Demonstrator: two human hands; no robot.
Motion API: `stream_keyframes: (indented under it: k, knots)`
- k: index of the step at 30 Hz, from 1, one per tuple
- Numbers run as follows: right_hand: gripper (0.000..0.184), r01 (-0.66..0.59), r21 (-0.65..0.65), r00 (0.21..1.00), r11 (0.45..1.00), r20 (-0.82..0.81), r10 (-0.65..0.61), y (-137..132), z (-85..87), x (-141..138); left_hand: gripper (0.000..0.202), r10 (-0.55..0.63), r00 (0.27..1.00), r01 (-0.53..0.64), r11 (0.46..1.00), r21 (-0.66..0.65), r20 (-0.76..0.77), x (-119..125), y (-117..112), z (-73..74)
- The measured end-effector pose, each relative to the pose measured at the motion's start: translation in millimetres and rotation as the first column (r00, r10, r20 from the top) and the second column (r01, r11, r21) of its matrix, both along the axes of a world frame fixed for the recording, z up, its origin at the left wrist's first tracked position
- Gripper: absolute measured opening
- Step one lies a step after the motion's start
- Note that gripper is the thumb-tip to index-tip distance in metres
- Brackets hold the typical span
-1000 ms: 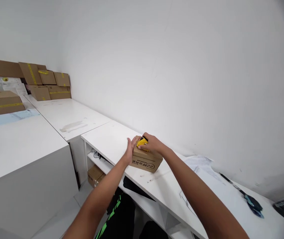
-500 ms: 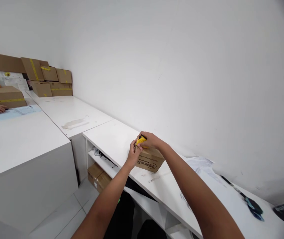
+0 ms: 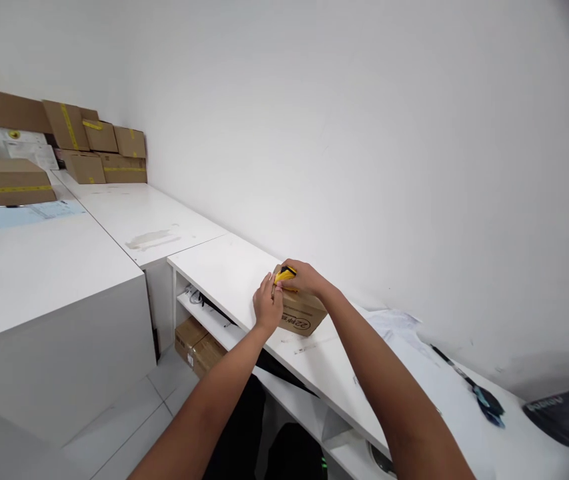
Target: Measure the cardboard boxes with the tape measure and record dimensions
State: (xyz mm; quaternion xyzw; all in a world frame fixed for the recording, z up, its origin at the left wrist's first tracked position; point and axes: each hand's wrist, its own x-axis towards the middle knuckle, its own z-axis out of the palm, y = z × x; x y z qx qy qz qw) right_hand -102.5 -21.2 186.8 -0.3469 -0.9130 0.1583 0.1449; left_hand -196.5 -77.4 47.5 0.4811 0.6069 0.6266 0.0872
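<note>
A small brown cardboard box [image 3: 304,315] with a round printed mark on its side sits on the white table [image 3: 224,273] near the wall. My right hand [image 3: 303,277] is closed round a yellow and black tape dispenser [image 3: 284,275] resting on top of the box. My left hand [image 3: 267,308] presses against the box's left end with its fingers curled at the top edge, right beside the dispenser.
Several taped cardboard boxes [image 3: 99,150] are stacked in the far left corner, one more box [image 3: 12,179] on the left counter with blue papers [image 3: 24,213]. Papers [image 3: 394,327] and dark scissors [image 3: 487,403] lie to the right. Boxes [image 3: 197,343] sit under the table.
My left hand went from flat and open at the box's end to curled against its top edge. Another person's hand seen at far left half a second ago is gone.
</note>
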Motion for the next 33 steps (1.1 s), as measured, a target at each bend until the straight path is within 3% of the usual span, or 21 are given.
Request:
stream_keyframes:
  k: [12,28,33]
  knots:
    - [0.030,-0.013,0.027,1.000,1.000,-0.027,0.014,-1.8,-4.5,10.4,0.046,0.062,0.987,-0.073,0.995,-0.072,-0.150,0.1,-5.6,6.5]
    - [0.030,0.041,0.060,0.999,0.997,-0.012,-0.041,-7.3,-6.2,18.7,0.045,0.079,0.980,-0.092,0.994,-0.066,-0.181,-0.1,-6.3,6.1]
    - [0.034,0.071,0.058,0.996,0.996,0.046,-0.074,-1.3,-4.5,33.8,0.042,0.098,0.977,-0.113,0.991,-0.067,-0.190,1.4,-7.3,11.2]
